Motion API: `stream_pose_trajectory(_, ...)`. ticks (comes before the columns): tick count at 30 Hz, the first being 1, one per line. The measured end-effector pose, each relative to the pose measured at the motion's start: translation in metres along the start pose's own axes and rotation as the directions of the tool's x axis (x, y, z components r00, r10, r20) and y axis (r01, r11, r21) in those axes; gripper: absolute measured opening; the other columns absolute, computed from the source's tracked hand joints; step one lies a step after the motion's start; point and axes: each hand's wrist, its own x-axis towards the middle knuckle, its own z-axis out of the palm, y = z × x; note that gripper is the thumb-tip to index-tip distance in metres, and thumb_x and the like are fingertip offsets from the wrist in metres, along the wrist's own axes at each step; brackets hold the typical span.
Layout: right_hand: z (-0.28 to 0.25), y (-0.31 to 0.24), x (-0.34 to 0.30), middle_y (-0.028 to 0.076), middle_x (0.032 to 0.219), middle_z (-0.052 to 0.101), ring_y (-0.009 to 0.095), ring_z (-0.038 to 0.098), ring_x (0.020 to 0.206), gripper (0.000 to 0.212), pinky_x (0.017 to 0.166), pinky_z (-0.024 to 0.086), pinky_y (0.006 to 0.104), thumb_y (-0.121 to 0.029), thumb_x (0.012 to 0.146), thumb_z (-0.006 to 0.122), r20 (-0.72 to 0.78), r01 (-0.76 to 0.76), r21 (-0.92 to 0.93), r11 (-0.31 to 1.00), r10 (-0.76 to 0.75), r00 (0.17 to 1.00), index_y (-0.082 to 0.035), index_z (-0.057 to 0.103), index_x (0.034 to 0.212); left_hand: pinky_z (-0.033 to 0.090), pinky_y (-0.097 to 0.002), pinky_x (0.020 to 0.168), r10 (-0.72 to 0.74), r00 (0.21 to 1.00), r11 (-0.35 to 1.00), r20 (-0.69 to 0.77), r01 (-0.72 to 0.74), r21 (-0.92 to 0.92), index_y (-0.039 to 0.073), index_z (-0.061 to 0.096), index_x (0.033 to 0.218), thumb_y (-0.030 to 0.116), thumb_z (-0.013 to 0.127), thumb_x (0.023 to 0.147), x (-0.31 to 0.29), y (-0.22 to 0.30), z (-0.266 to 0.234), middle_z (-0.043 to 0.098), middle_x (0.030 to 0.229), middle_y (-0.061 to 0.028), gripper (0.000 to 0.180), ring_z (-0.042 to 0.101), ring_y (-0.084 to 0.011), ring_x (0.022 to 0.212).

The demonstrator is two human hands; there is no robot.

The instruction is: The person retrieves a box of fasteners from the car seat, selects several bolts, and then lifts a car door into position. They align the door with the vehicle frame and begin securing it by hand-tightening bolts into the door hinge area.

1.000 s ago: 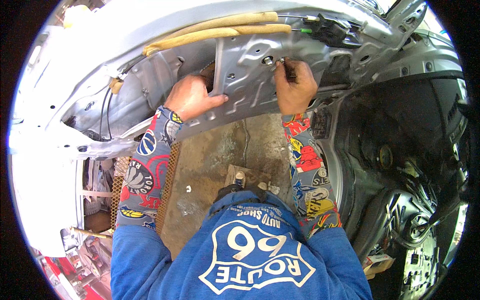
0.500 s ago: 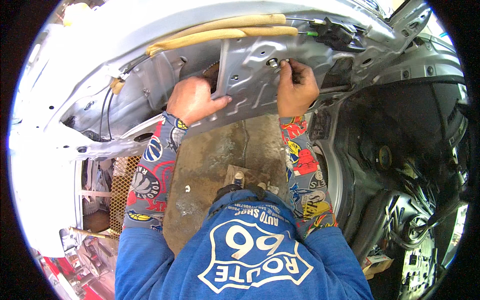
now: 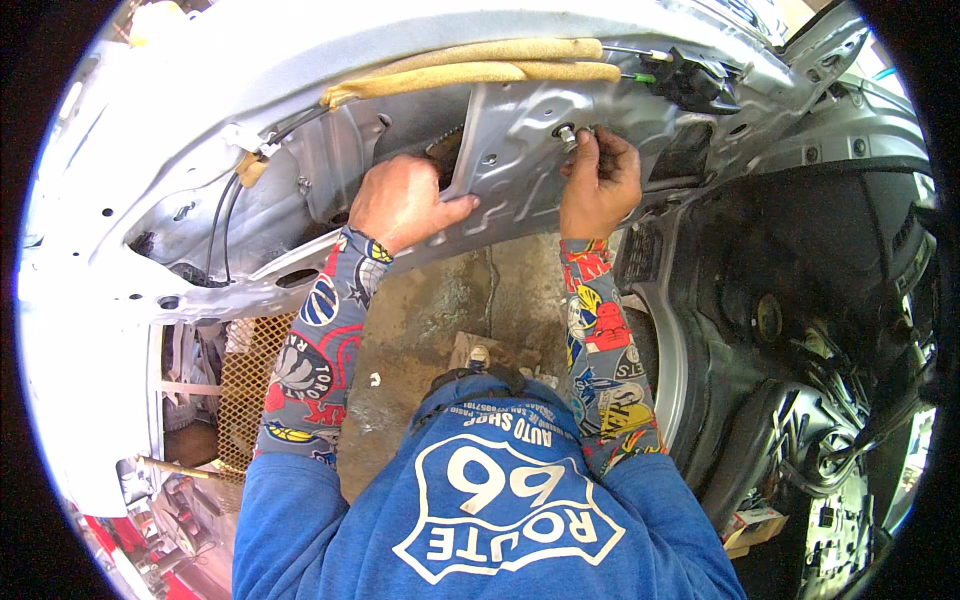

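Note:
The bare metal inner panel of a car door [image 3: 520,180] stands in front of me. My left hand [image 3: 405,203] is at the edge of an opening [image 3: 450,150] in it; its fingers reach inside and are hidden, while the thumb lies stretched along the panel. My right hand [image 3: 603,187] is closed in a pinch just right of a metal stud [image 3: 567,138] that sticks out of the panel. What the pinched fingertips hold, if anything, is too small to make out.
Two foam-sleeved cables [image 3: 470,68] run along the door to a black latch-like part [image 3: 695,82]. Black cables [image 3: 225,220] hang at left. The dark car interior [image 3: 770,260] with loose wiring [image 3: 840,430] lies right. Below is concrete floor [image 3: 430,300]; a metal mesh [image 3: 250,375] stands left.
The door and both hands sit slightly farther right in the picture. My right fingertips have shifted a little down and away from the stud, showing more of it. The left hand keeps its place at the opening.

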Motion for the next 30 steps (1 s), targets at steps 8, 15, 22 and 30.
stream_pose_trajectory(8, -0.003, -0.002, 0.003, 0.012, 0.083, 0.068, 0.022, 0.065, 0.073, 0.017, 0.068, 0.052, 0.0347, -0.015, 0.087, 0.075, -0.030, 0.032, -0.101, 0.994, -0.035, 0.999, 0.001, 0.069, 0.091, 0.055, -0.0481, 0.066, 0.014, 0.999, 1.000, -0.042, -0.015, -0.015, -0.004, 0.071, 0.068, 0.055, 0.071, 0.075, 0.000, 0.003, 0.001, 0.064, 0.067, -0.0258, 0.059, 0.067, -0.0421, 0.066)
stream_pose_trajectory(15, -0.004, 0.002, 0.001, 0.014, 0.089, 0.068, 0.027, 0.065, 0.080, 0.017, 0.073, 0.052, 0.0365, -0.015, 0.085, 0.076, -0.043, 0.158, -0.153, 0.976, -0.166, 0.985, 0.000, 0.068, 0.089, 0.056, -0.0484, 0.066, 0.059, 0.995, 0.997, -0.080, -0.063, -0.048, -0.005, 0.070, 0.068, 0.054, 0.071, 0.076, 0.002, -0.001, 0.009, 0.064, 0.067, -0.0259, 0.059, 0.067, -0.0417, 0.065)
stream_pose_trajectory(22, -0.012, -0.004, 0.012, 0.013, 0.089, 0.069, 0.025, 0.068, 0.071, 0.015, 0.064, 0.054, 0.0369, -0.011, 0.087, 0.071, 0.047, 0.193, -0.295, 0.936, -0.187, 0.981, -0.001, 0.065, 0.097, 0.055, -0.0486, 0.066, 0.053, 0.996, 0.998, -0.065, -0.056, -0.032, -0.006, 0.070, 0.070, 0.054, 0.072, 0.075, 0.003, -0.006, 0.013, 0.064, 0.068, -0.0267, 0.060, 0.067, -0.0424, 0.066)
stream_pose_trajectory(30, -0.040, -0.012, 0.011, 0.011, 0.082, 0.064, 0.015, 0.058, 0.056, 0.011, 0.047, 0.047, 0.0288, -0.008, 0.091, 0.059, 0.085, -0.303, 0.314, 0.900, 0.291, 0.953, 0.000, 0.063, 0.097, 0.055, -0.0485, 0.066, 0.055, 0.998, 0.998, -0.017, -0.055, 0.002, -0.005, 0.070, 0.067, 0.055, 0.070, 0.076, 0.003, -0.002, 0.009, 0.063, 0.066, -0.0270, 0.061, 0.067, -0.0422, 0.066)
